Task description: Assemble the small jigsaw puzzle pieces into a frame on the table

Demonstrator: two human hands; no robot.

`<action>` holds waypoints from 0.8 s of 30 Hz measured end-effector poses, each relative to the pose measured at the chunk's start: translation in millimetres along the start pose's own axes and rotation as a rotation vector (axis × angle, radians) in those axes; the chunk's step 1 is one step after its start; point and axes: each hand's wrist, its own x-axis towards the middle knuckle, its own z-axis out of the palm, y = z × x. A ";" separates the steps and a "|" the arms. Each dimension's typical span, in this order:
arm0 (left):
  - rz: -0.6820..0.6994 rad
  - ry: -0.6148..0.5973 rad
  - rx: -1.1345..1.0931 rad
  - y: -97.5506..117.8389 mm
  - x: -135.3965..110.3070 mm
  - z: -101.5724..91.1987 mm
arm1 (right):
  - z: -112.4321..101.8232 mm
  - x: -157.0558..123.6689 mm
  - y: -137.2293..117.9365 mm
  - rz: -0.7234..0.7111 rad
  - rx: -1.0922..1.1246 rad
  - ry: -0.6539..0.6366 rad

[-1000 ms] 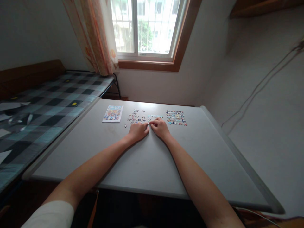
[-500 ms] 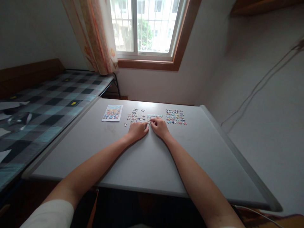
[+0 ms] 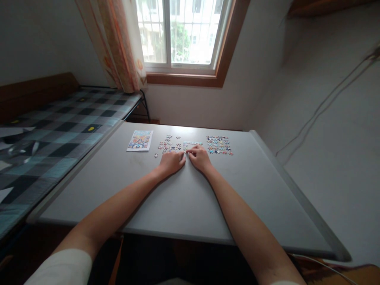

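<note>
My left hand (image 3: 172, 161) and my right hand (image 3: 199, 158) rest on the table with their fingertips almost meeting. Between the fingertips is a small jigsaw puzzle piece (image 3: 185, 151); the fingers of both hands are curled closed at it and partly cover it. Just beyond the right fingers lies a joined strip of puzzle (image 3: 193, 143), its lower part hidden by my hand. Loose jigsaw pieces (image 3: 169, 145) are scattered beyond my left hand, with a single piece (image 3: 156, 155) off to its left. To the right, more pieces (image 3: 220, 145) lie in close rows.
A printed picture sheet (image 3: 140, 141) lies flat at the table's far left. The grey table (image 3: 190, 198) has raised side edges. A bed with a checked cover (image 3: 59, 130) stands along the left, a window (image 3: 182, 35) beyond, and a cable (image 3: 320, 109) hangs at the right wall.
The view has shifted very slightly. Both hands stay at nearly the same spot on the puzzle, with only small finger movement around the piece.
</note>
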 end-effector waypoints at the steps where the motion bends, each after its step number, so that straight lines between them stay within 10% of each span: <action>1: -0.002 -0.004 -0.002 0.3 -0.1 -0.3 | 0.0 0.1 0.1 0.000 -0.003 -0.003; 24: -0.005 -0.008 -0.003 -0.4 0.4 -0.6 | -3.2 -1.2 -5.1 0.008 -0.071 -0.030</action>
